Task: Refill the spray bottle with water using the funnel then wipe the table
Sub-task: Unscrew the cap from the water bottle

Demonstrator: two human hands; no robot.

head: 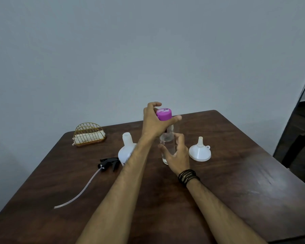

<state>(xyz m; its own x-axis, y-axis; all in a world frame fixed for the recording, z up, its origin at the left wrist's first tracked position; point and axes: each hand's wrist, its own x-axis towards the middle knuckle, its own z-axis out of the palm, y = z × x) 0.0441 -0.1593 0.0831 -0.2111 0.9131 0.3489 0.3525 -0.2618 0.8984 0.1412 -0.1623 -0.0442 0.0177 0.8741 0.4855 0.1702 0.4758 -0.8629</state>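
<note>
— Purple cap (164, 113) is what the left hand (154, 124) has: its fingers (155, 104) curl over the top and the thumb presses the near side, closed around it.

— And the right hand (176, 154)?

— Its fingers (180, 138) wrap the body of the clear water bottle (168, 143), which stands upright on the dark wooden counter (236, 173).

— Where's the spray bottle (126, 148)?

— Just left of the left forearm, white, upright, its neck open. Its black trigger head (108, 163) lies on the counter beside it, tube (79, 192) trailing toward the near left.

— The funnel (199, 152)?

— Right of the right-hand fingers, resting wide mouth down, spout up, not touched.

— Any cloth?

— A folded pale cloth (88, 136) sits in a gold wire holder (89, 134), far left of both hands.
</note>
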